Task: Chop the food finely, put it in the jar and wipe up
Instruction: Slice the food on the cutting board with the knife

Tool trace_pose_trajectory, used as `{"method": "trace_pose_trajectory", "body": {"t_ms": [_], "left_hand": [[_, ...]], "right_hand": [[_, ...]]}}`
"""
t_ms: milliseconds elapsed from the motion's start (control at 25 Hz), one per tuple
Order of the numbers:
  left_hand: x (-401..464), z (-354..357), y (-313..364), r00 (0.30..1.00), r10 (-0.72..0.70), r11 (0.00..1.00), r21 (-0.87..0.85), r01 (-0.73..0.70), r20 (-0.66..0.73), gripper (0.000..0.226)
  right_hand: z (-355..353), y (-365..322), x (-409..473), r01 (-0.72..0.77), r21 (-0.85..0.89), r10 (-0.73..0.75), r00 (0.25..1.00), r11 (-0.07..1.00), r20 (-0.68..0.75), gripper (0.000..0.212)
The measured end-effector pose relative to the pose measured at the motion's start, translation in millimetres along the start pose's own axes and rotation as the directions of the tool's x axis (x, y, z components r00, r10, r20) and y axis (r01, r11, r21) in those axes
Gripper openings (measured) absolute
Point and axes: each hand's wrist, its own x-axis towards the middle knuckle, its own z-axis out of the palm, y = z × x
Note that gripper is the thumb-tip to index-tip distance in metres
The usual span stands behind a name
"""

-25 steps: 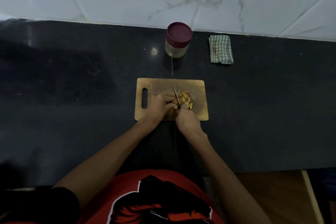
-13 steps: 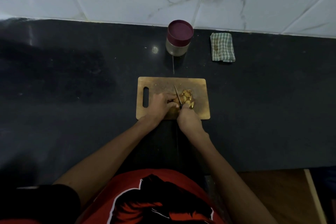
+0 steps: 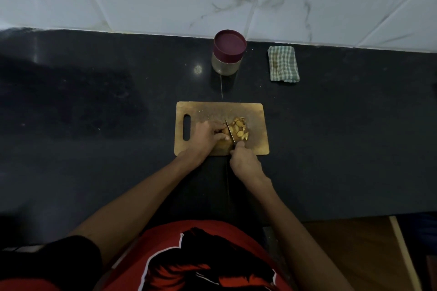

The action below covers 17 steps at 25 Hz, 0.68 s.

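- Head view: wooden cutting board [image 3: 254,113] on dark counter [image 3: 94,125], long axis 9-to-3 o'clock, handle slot at 9 o'clock end.
- Pile of pale sliced food [image 3: 239,130] at board centre-right; slices look small, light, dry, likely to scatter or slide if pushed fast.
- Uncut piece under left hand [image 3: 205,137]; fingers curled over it, pinning it to board just at 9 o'clock of blade. Probably firm, small, prone to roll; best held by fingertips tucked back from edge.
- Right hand [image 3: 244,160] wrapped around handle of knife [image 3: 229,133]; handle itself hidden. Blade long axis roughly 11-to-5 o'clock, tip toward 11, between left fingers and cut pile.
- Jar [image 3: 227,55] upright at 12 o'clock of board, well apart, maroon lid on; smooth wall, likely slippery; best gripped round lid to unscrew.
- Checked cloth [image 3: 283,64] folded at 3 o'clock of jar, soft, limp; long axis 12-to-6.
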Motion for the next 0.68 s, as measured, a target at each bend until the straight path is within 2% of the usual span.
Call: {"method": "trace_pose_trajectory", "body": {"t_ms": [160, 400, 680], "left_hand": [[-3, -1, 3, 1.000, 0.025, 1.000, 0.008, -0.025, -0.013, 0.030], [-1, 0, 0, 0.999, -0.051, 0.999, -0.019, 0.051, 0.001, 0.038], [-1, -2, -6, 0.999, -0.021, 0.998, 0.054, 0.019, 0.035, 0.045]], "right_hand": [[-9, -15, 10, 0.024, 0.027, -0.023, 0.999, 0.999, -0.040, 0.027], [7, 15, -14, -0.007, 0.010, 0.007, 1.000, 1.000, -0.006, 0.017], [3, 14, -12, -0.006, 0.107, 0.012, 0.998, 0.994, -0.062, 0.021]]}}
